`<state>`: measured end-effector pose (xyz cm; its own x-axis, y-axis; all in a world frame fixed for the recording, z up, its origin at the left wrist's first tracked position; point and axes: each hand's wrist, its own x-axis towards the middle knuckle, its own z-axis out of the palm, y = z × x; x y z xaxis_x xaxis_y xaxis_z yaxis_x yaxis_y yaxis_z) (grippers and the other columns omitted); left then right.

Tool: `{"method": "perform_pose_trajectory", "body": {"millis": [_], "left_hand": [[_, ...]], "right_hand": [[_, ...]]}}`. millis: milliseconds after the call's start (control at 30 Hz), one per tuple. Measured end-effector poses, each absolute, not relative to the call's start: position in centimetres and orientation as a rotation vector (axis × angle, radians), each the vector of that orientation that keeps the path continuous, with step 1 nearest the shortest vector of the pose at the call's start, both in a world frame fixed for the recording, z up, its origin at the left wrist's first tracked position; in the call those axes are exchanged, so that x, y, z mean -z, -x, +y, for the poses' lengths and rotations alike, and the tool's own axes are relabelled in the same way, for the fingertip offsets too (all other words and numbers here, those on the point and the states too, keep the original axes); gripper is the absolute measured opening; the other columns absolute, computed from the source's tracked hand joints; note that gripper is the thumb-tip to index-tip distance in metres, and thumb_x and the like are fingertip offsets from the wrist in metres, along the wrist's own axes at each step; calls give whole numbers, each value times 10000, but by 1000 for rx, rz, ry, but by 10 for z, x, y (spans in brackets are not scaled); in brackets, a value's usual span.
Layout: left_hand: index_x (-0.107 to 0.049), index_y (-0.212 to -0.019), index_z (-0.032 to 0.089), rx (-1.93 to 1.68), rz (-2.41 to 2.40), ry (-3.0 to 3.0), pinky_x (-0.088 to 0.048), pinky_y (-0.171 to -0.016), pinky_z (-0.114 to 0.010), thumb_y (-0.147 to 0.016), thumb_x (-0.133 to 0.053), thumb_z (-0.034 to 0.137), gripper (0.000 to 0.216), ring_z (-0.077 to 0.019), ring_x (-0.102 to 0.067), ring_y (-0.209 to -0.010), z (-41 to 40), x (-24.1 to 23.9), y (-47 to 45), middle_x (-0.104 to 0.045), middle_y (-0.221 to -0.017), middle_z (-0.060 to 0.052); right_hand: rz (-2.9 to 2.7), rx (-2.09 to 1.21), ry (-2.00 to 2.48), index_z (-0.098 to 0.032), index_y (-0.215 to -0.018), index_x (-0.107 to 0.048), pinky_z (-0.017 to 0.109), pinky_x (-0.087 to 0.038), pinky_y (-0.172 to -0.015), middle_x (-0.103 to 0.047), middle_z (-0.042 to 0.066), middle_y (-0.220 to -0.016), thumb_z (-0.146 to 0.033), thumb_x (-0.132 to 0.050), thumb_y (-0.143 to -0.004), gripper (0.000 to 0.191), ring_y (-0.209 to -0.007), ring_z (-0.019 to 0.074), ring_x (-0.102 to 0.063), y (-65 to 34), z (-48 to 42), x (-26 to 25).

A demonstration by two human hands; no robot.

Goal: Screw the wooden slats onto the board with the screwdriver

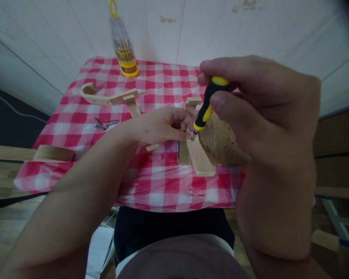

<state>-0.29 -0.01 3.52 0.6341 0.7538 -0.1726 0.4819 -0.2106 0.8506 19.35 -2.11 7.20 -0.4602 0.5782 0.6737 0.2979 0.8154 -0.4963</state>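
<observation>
A yellow-and-black screwdriver (207,101) leans over the table, its tip meeting a screw (192,138) at a pale wooden piece (202,159). That piece lies toward the near side, partly across a rough, pitted board (222,141).

From where I stand, the right hand (264,106) is closed around the screwdriver's handle, thumb on the near side and fingers on the far side. The left hand (164,126) is curled, its thumb tip right beside the screw; I can't tell whether it grips the screw, the wooden piece or neither.

Left of that hand, a wooden strip (133,107) lies partly under the wrist, next to a curved wooden part (100,99) farther left. Loose screws (103,124) lie scattered on the near side of these, and a brown roll (54,154) sits at the table's left edge.

A clear, yellow-based bit case (124,52) stands at the far edge of the red-and-white checked tablecloth (159,190), before a pale panelled wall (189,31).
</observation>
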Motion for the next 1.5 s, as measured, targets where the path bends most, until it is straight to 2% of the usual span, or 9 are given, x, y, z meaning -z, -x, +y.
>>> {"method": "perform_pose_trajectory", "body": {"millis": [167, 333, 533, 600, 833, 1000, 1100, 1333, 1500], "left_hand": [[-642, -891, 179, -351, 968, -1820, -460, -766, -273, -790, -652, 282, 145, -151, -613, -829, 3, -31, 4, -621, -784, -1], [-631, -847, 161, -348, 978, -1806, -455, -728, -267, -772, -651, 239, 110, -139, -611, -780, 3, -32, 4, -635, -803, -13], [-617, -844, 169, -360, 979, -1790, -460, -734, -260, -776, -638, 231, 95, -134, -614, -787, 1, -31, 4, -634, -807, -7], [-612, -846, 175, -359, 981, -1783, -463, -739, -259, -772, -642, 234, 99, -136, -613, -795, 1, -31, 4, -633, -802, -5], [-608, -840, 175, -348, 998, -1789, -462, -750, -276, -776, -636, 236, 93, -145, -614, -804, 2, -31, 4, -632, -816, -9], [-609, -828, 168, -345, 991, -1795, -458, -743, -277, -773, -639, 235, 91, -139, -594, -769, 2, -33, 3, -619, -784, -6], [-604, -805, 165, -345, 988, -1819, -454, -742, -272, -775, -637, 240, 87, -137, -587, -763, 2, -33, 3, -606, -760, -3], [-601, -790, 163, -349, 972, -1837, -452, -756, -276, -790, -620, 242, 81, -135, -588, -757, 2, -34, 4, -612, -765, -7], [-583, -781, 174, -355, 953, -1823, -434, -718, -241, -790, -619, 247, 82, -118, -576, -739, 4, -31, 6, -630, -782, -6]], "right_hand": [[-1996, -459, 686, -315, -1095, -727, 326, -526, -730, -741, -37, -1039, -216, -639, -878, 254, -866, 178, -677, -191, -17, -67], [-1918, -196, 806, -266, -864, -715, 334, -472, -678, -663, 4, -823, -330, -734, -811, 85, -782, 187, -595, -180, -13, -63], [-2053, -218, 644, -230, -1192, -692, 347, -534, -853, -732, 17, -1112, -192, -600, -897, 311, -994, 183, -670, -186, -12, -63], [-2079, -232, 608, -284, -1185, -697, 336, -533, -903, -726, -20, -1149, -150, -562, -905, 339, -1044, 171, -670, -189, -12, -63], [-2043, -425, 692, -316, -1236, -658, 327, -559, -822, -711, -38, -1189, -216, -516, -942, 341, -1023, 181, -686, -194, -11, -61], [-1934, -258, 687, -252, -940, -670, 285, -490, -666, -651, -10, -907, -326, -702, -840, 128, -798, 149, -607, -184, -7, -57], [-1848, -139, 755, -260, -825, -617, 284, -466, -621, -561, -13, -814, -426, -733, -805, 203, -736, 150, -563, -178, -4, -53], [-1932, -245, 669, -280, -991, -712, 349, -507, -844, -733, -20, -975, -197, -681, -844, 172, -931, 176, -662, -183, -4, -53], [-1882, -490, 713, -331, -1137, -718, 342, -538, -686, -739, -31, -941, -194, -582, -883, 320, -724, 154, -675, -196, -6, -54]]}}
